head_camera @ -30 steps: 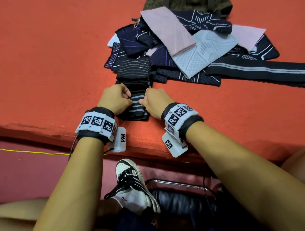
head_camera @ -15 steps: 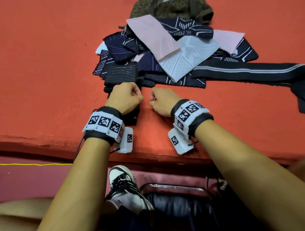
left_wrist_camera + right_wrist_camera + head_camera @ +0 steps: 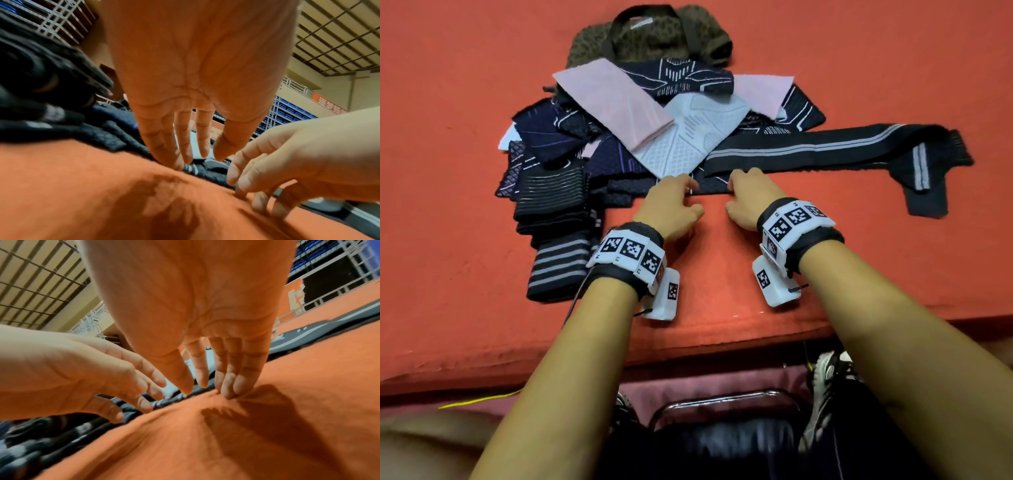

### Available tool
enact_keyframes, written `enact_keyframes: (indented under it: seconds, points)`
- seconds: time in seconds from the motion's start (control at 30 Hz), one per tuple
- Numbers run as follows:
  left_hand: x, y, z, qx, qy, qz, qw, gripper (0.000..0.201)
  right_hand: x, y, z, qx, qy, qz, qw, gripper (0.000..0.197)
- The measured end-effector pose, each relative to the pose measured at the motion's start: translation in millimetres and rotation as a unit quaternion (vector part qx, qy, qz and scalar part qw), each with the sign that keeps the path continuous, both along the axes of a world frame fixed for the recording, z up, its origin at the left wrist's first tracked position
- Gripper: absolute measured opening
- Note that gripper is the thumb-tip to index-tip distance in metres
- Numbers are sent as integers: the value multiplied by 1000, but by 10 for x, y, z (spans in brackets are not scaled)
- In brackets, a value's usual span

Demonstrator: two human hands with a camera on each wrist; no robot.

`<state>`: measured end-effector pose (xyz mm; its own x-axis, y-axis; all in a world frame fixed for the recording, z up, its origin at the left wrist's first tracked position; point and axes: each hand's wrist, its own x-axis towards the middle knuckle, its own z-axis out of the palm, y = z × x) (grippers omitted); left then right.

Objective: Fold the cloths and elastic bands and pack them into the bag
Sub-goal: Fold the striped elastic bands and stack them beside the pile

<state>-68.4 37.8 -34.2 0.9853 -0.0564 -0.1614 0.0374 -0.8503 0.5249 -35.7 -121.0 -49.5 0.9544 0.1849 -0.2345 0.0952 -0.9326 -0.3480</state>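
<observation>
Heaped at the middle of the orange felt table [image 3: 465, 102]: a loose pile of cloths, navy patterned pieces [image 3: 544, 133] on the left, a pink ribbed cloth [image 3: 616, 102] lying on top, a pale blue embossed one [image 3: 688, 137] just beside it. Stretched flat out of the pile toward the right, a long black elastic band [image 3: 825, 150] with grey stripes, its far end doubled back on itself. Stacked at the pile's near-left corner, a folded striped band [image 3: 558, 267] with another dark folded piece touching it behind. Behind everything, partly covered by cloth, a brown patterned bag [image 3: 654, 37] with dark handles, slumped and soft. Wide bare felt to left and right of the heap; a narrower strip between the pile and the near table edge. On that strip, side by side and close together, left hand [image 3: 671, 205] and right hand [image 3: 748, 200], fingers extended and slightly spread, holding nothing, tips at the dark near edge of the pile. From the head view, fingertips hidden by the knuckles; from the wrist views, palms facing down, left fingers [image 3: 164, 146] straight and reaching the dark knit edge, right fingers [image 3: 230, 382] pressed onto the felt and wrinkling it just short of the cloth. Fuzzy nap of the felt plain only in the wrist views.
</observation>
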Motion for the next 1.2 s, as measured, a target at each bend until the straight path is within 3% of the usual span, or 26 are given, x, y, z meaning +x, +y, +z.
enact_keyframes:
  seconds: [0.2,0.6,0.7,0.9,1.07,1.2]
  points:
    - [101,-201,-31,36,29,-30,998,57,86,-289,-96,-28,-13,-30,999,44]
    - [101,-122,-97,41,41,-44,997,56,30,-172,-88,-14,-90,-72,993,25]
    - [88,-106,-101,33,42,-50,997,57,29,-138,-65,-23,-93,-50,994,21]
    - [52,-91,-62,20,36,-60,997,56,46,-181,-33,-37,-44,17,998,41]
    - [22,-63,-41,-8,28,-30,999,51,0,-147,143,-50,-45,23,997,33]
    - [55,-39,-103,-84,2,60,995,39,-162,-41,304,-46,-38,45,997,20]
